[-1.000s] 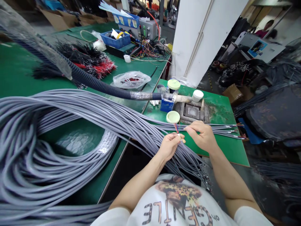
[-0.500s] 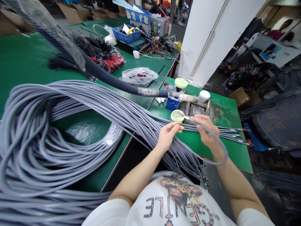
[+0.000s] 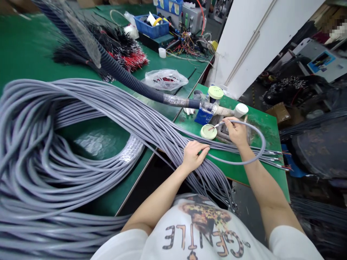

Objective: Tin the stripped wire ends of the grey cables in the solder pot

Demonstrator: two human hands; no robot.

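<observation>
This is a wiring workshop: a heavy coil of smooth grey sheathed cables [image 3: 151, 122] lies on a broad green-topped counter [image 3: 21, 50], with a bundle of thin black and red wires [image 3: 119, 47], a blue rectangular plastic bin [image 3: 154, 30], a grey metal box [image 3: 193, 18], tangled multicoloured wires [image 3: 187, 41] and a ribbed dark-blue hose [image 3: 130, 79] overhead.

I gripped a smooth, faintly glossy, looped grey plastic-jacketed cable [image 3: 264, 141]; the dark-blue corrugated plastic hose [image 3: 135, 86] looked ridged, the clear plastic bag [image 3: 166, 79] shiny, crinkled.

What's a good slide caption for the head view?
Right hand holding a grey cable, left hand over the cable bundle.
</observation>
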